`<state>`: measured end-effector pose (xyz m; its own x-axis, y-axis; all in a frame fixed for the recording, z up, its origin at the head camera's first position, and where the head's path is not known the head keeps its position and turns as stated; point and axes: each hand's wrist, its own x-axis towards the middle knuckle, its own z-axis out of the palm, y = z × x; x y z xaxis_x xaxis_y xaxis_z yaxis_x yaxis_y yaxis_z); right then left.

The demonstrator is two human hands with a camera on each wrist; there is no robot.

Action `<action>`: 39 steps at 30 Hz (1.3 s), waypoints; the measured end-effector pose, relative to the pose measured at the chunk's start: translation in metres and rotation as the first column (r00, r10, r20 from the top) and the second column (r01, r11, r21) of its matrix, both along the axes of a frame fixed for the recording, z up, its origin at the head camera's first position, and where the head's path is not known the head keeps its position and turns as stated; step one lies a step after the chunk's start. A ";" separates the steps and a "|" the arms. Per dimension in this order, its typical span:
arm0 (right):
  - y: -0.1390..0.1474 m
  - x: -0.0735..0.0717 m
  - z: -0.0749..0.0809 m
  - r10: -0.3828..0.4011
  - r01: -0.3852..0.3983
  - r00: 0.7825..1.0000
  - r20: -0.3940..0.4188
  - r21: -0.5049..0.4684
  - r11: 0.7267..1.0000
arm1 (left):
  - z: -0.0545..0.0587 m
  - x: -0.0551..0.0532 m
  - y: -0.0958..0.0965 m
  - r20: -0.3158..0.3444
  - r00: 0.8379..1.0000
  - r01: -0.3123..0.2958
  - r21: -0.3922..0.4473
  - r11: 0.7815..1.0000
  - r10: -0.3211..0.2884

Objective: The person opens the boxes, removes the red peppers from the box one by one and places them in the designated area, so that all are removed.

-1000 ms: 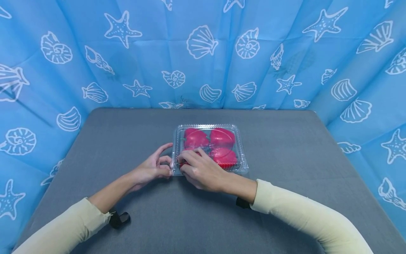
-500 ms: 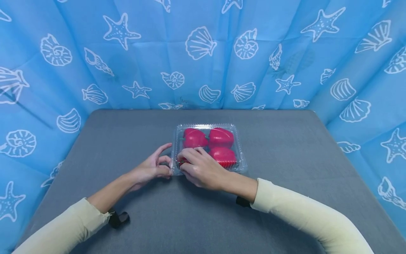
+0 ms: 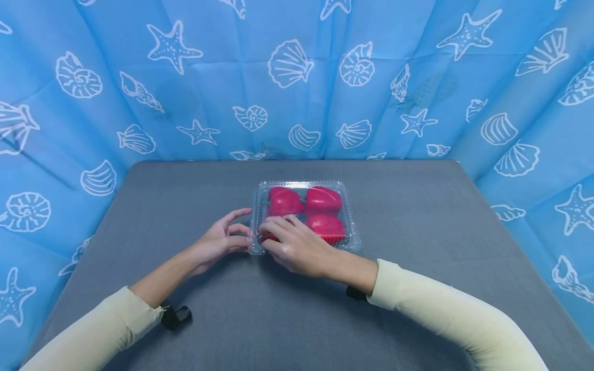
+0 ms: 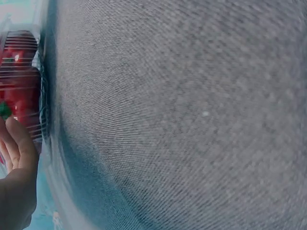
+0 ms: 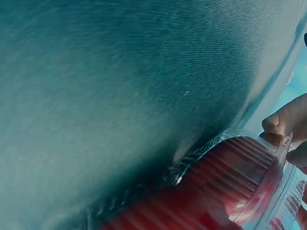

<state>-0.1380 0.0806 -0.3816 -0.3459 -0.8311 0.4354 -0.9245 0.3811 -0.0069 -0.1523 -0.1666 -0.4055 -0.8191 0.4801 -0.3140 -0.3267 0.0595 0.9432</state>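
A right hand (image 3: 297, 247) pinches the near-left corner of a clear box (image 3: 353, 232) of red fruit (image 3: 323, 201) on a gray table (image 3: 417, 216); the left hand (image 3: 220, 239), fingers spread at the box's left edge, apparently steadies it.

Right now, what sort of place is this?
Perhaps a curtained-off tabletop booth: a blue cloth curtain with white seashell prints hangs behind and beside a grey fabric-covered table, where a clear rectangular plastic box sits.

The clear plastic box (image 3: 355, 243) is glossy and ridged, its red fruit (image 3: 323, 201) smooth and shiny. Matt cloth (image 3: 278, 319) (coarsely woven up close) lies toward six o'clock, a creased fabric curtain (image 3: 311, 31) at twelve.
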 end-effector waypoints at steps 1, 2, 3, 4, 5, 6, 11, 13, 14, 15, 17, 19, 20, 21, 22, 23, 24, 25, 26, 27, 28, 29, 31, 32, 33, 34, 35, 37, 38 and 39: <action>0.001 0.000 0.000 0.003 -0.003 1.000 -0.009 0.010 1.000 | 0.000 0.000 0.000 -0.004 1.000 -0.003 -0.003 1.000 0.003; 0.002 0.000 0.001 0.006 -0.006 1.000 -0.018 0.019 1.000 | 0.000 0.000 0.000 -0.009 1.000 -0.005 -0.005 1.000 0.005; 0.002 0.000 0.002 0.008 -0.008 1.000 -0.024 0.028 1.000 | 0.001 0.001 0.000 -0.012 1.000 -0.006 -0.008 1.000 0.006; 0.003 0.000 0.002 0.009 -0.008 1.000 -0.030 0.039 0.999 | 0.001 0.001 0.001 -0.016 1.000 -0.007 -0.011 1.000 0.007; 0.004 0.000 0.002 0.009 -0.007 0.999 -0.037 0.050 0.999 | 0.001 0.001 0.001 -0.017 1.000 -0.009 -0.015 1.000 0.009; 0.005 0.001 0.002 0.007 -0.004 0.999 -0.041 0.061 0.998 | 0.002 0.001 0.002 -0.019 1.000 -0.010 -0.019 1.000 0.009; 0.012 0.002 0.003 -0.015 0.019 0.999 -0.046 0.097 0.995 | 0.002 0.001 0.002 -0.014 1.000 -0.016 -0.036 0.999 0.016; 0.016 0.002 0.003 -0.029 0.034 0.999 -0.044 0.098 0.995 | 0.001 0.002 0.002 -0.010 1.000 -0.022 -0.044 0.999 0.021; 0.019 0.002 0.003 -0.037 0.041 0.998 -0.041 0.093 0.995 | 0.001 0.002 0.002 -0.009 1.000 -0.025 -0.046 0.999 0.025; 0.021 0.002 0.002 -0.045 0.049 0.998 -0.039 0.088 0.995 | 0.001 0.002 0.002 -0.008 1.000 -0.029 -0.049 0.998 0.029; 0.026 0.002 0.002 -0.066 0.069 0.997 -0.035 0.076 0.995 | 0.001 0.002 0.002 -0.005 0.999 -0.034 -0.052 0.998 0.033; 0.031 0.003 0.003 -0.085 0.086 0.996 -0.025 0.063 0.994 | 0.001 0.002 0.002 -0.002 0.999 -0.035 -0.050 0.998 0.035; 0.033 0.003 0.003 -0.092 0.093 0.996 -0.016 0.056 0.994 | 0.001 0.002 0.002 -0.001 0.999 -0.035 -0.049 0.998 0.035; 0.035 0.003 0.003 -0.100 0.100 0.995 -0.013 0.053 0.994 | 0.002 0.002 0.003 0.003 0.999 -0.036 -0.049 0.998 0.036; 0.037 0.003 0.004 -0.106 0.107 0.994 -0.010 0.049 0.993 | 0.002 0.001 0.003 0.004 0.999 -0.034 -0.049 0.998 0.035; 0.039 0.004 0.004 -0.111 0.111 0.994 -0.008 0.046 0.993 | 0.002 0.001 0.003 0.006 0.999 -0.033 -0.050 0.998 0.033; 0.041 0.004 0.005 -0.116 0.116 0.993 -0.006 0.045 0.992 | 0.003 0.002 0.003 0.008 0.999 -0.033 -0.051 0.998 0.034; 0.043 0.004 0.006 -0.123 0.123 0.992 -0.007 0.046 0.991 | 0.003 0.001 0.004 0.010 0.999 -0.033 -0.051 0.998 0.034; 0.045 0.004 0.007 -0.131 0.131 0.991 -0.009 0.050 0.990 | 0.004 0.002 0.004 0.010 0.999 -0.032 -0.050 0.998 0.033; 0.047 0.005 0.007 -0.137 0.137 0.991 -0.011 0.052 0.989 | 0.004 0.002 0.004 0.008 0.999 -0.030 -0.050 0.998 0.031; 0.049 0.005 0.008 -0.144 0.144 0.990 -0.011 0.055 0.988 | 0.005 0.002 0.004 0.006 1.000 -0.027 -0.050 0.998 0.027; 0.051 0.006 0.009 -0.152 0.153 0.988 -0.013 0.059 0.986 | 0.005 0.002 0.004 0.004 1.000 -0.026 -0.050 0.998 0.026; 0.055 0.006 0.010 -0.170 0.170 0.985 -0.010 0.065 0.983 | 0.006 0.002 0.004 0.002 1.000 -0.026 -0.050 0.998 0.026; 0.057 0.007 0.010 -0.177 0.177 0.984 -0.006 0.064 0.982 | 0.006 0.002 0.004 -0.002 1.000 -0.024 -0.052 0.998 0.023; 0.059 0.007 0.011 -0.185 0.185 0.983 0.000 0.061 0.981 | 0.006 0.001 0.004 -0.007 1.000 -0.020 -0.054 0.998 0.019; 0.061 0.007 0.011 -0.193 0.193 0.981 0.008 0.058 0.980 | 0.006 0.001 0.004 -0.007 1.000 -0.021 -0.057 0.998 0.021; 0.063 0.007 0.012 -0.201 0.199 0.980 0.018 0.052 0.979 | 0.006 0.001 0.004 -0.010 1.000 -0.020 -0.059 0.998 0.019; 0.067 0.007 0.012 -0.210 0.209 0.977 0.038 0.042 0.977 | 0.006 0.001 0.004 -0.015 1.000 -0.015 -0.064 0.998 0.014; 0.070 0.006 0.012 -0.214 0.212 0.976 0.046 0.036 0.976 | 0.006 0.001 0.004 -0.018 1.000 -0.012 -0.066 0.998 0.011; 0.072 0.006 0.012 -0.217 0.216 0.975 0.053 0.032 0.976 | 0.006 0.001 0.004 -0.019 1.000 -0.010 -0.066 0.998 0.008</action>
